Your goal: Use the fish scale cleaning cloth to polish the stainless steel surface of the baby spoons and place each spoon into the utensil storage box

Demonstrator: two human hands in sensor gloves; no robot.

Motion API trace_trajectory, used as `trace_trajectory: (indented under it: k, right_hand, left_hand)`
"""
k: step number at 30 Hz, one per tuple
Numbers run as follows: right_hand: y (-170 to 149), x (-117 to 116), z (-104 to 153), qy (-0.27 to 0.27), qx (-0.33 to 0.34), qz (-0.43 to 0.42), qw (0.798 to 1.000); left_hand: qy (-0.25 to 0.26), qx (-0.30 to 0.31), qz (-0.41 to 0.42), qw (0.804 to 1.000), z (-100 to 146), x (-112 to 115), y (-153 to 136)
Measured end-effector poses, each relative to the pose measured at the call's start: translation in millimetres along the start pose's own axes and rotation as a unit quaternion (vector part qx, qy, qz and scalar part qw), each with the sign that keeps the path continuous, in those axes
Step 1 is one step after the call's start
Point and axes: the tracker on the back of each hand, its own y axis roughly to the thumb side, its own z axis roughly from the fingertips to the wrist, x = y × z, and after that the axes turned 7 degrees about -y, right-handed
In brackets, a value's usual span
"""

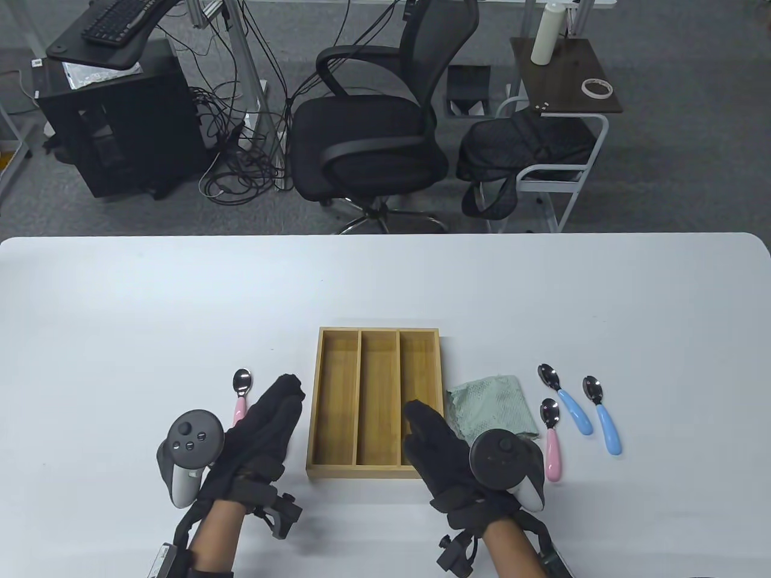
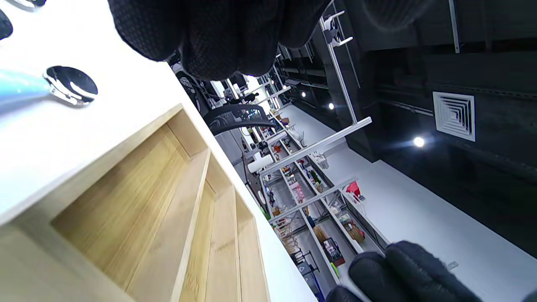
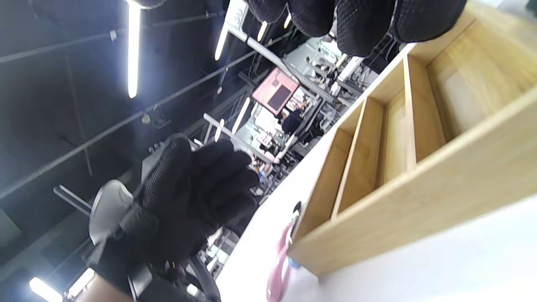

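Note:
The wooden utensil box [image 1: 314, 403] has three long compartments with nothing in them. My left hand [image 1: 280, 400] lies flat just left of the box, fingers straight and holding nothing. My right hand [image 1: 424, 421] hovers over the box's near right corner, fingers straight, also holding nothing. The green fish scale cloth [image 1: 491, 406] is crumpled right of the box. A pink-handled spoon [image 1: 241, 394] lies beside my left hand. Another pink spoon [image 1: 551, 442] and two blue-handled spoons [image 1: 569, 400] [image 1: 602, 418] lie right of the cloth. The right wrist view shows the box [image 3: 419, 167], a pink spoon [image 3: 280, 268] and my left hand [image 3: 188, 197].
In the left wrist view a blue-handled spoon [image 2: 69, 86] lies beyond the box [image 2: 126, 218]. Past the white table's far edge [image 1: 385, 236] stand an office chair [image 1: 373, 126] and a side table [image 1: 566, 78].

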Motion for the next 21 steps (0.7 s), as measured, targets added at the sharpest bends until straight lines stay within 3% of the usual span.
trace_trajectory:
  k: [4,7,10,13,15,18,21]
  right_hand:
    - [-9,38,0,-0.085,-0.026,-0.012,0.996]
    - [-20,63,-4,-0.121,-0.071,0.081,0.987]
    - [-30,73,-14,-0.112,-0.104,0.199,0.968]
    - [-38,68,-29,-0.052,-0.146,0.340,0.927]
    - [-44,52,-43,0.023,-0.164,0.451,0.877]
    - [-51,29,-57,0.109,-0.206,0.540,0.808]
    - [-62,16,-68,0.138,-0.227,0.566,0.780]
  left_hand:
    - [-0.005,0.004,-0.040,0.999,2,4,5]
    - [-0.010,0.007,-0.036,0.999,2,6,7]
    - [-0.014,0.009,-0.036,0.999,1,8,7]
    - [-0.017,0.009,-0.040,0.999,0,9,8]
    - [-0.020,0.008,-0.041,0.999,0,9,8]
    - [-0.023,0.007,-0.044,0.999,0,10,7]
    - [-0.019,0.006,-0.045,0.999,1,8,7]
